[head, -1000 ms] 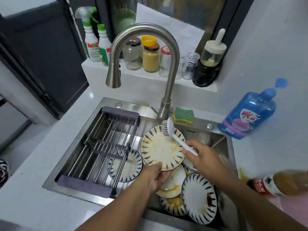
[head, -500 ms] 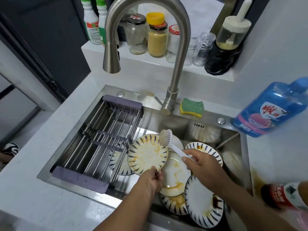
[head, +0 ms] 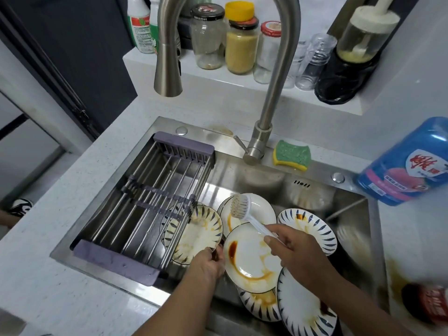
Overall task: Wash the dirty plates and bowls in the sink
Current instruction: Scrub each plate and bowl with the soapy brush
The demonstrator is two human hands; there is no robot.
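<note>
Setting: pale countertop (head: 60, 275) framing a steel sink (head: 242, 175); no water shows at the faucet (head: 266, 93).
Left: slatted rack (head: 145, 204) spans the sink's left half.
Left hand (head: 208, 263): fingers curled on the near rim of a striped plate (head: 196, 236), which lies partly beneath the rack.
Centre: brush (head: 240, 207) head over the sauce-stained white plates (head: 252, 258); contact cannot be told.
Right hand (head: 298, 251): closed round the brush handle.
Right: more striped plates (head: 312, 226) piled in the basin; sponge (head: 292, 155) on the back ledge, detergent bottle (head: 407, 163) on the counter.
Technique: probably best to draw the gripped plate clear of the rack, wet and soap it, then scrub from rim to centre.
</note>
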